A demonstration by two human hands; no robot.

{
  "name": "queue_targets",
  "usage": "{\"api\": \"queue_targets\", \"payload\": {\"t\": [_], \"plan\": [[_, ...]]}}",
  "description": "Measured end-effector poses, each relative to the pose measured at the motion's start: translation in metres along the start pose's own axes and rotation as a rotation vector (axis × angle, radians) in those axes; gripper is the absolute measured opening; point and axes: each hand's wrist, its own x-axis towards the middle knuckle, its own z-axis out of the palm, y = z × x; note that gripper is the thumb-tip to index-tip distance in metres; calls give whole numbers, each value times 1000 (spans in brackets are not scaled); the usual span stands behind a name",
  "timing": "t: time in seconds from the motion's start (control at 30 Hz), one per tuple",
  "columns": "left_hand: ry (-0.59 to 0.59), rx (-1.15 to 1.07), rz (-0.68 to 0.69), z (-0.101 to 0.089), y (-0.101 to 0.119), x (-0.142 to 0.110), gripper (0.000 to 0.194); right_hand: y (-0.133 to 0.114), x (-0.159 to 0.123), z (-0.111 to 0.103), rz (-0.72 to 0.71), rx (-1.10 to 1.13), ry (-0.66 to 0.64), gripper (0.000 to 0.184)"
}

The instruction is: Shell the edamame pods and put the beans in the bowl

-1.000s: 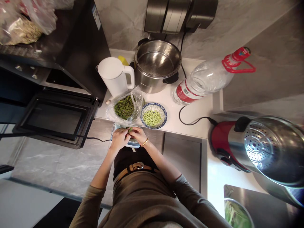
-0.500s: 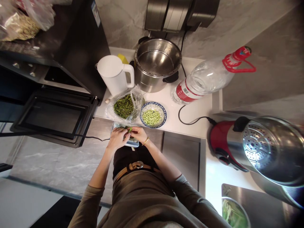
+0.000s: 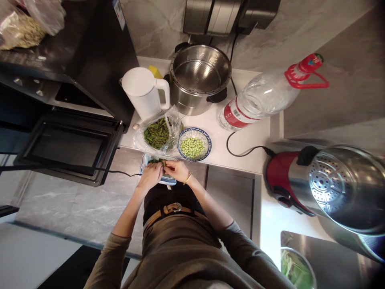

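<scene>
My left hand and my right hand meet over a small light-blue container at the counter's front edge. Between their closed fingertips is an edamame pod, mostly covered by the fingers. Green pod pieces show inside the container behind my hands. Just beyond, a clear plastic bag lies open, full of edamame pods. To its right sits a blue-rimmed patterned bowl with shelled light-green beans in it.
A white pitcher and a steel steamer pot stand behind the bag. A large water bottle with a red cap leans in view on the right, near a red-and-steel cooker. An oven door hangs open at left.
My fingertips have drawn closer together, and less of the green pod shows between them. The view has shifted slightly; the bag and bowl stay in place.
</scene>
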Motion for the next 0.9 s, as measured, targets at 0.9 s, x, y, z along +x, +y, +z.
{"api": "queue_targets", "payload": {"t": [0.9], "plan": [[99, -41, -111, -2, -1, 6, 30, -3, -1, -1, 208, 488, -48, 36]]}}
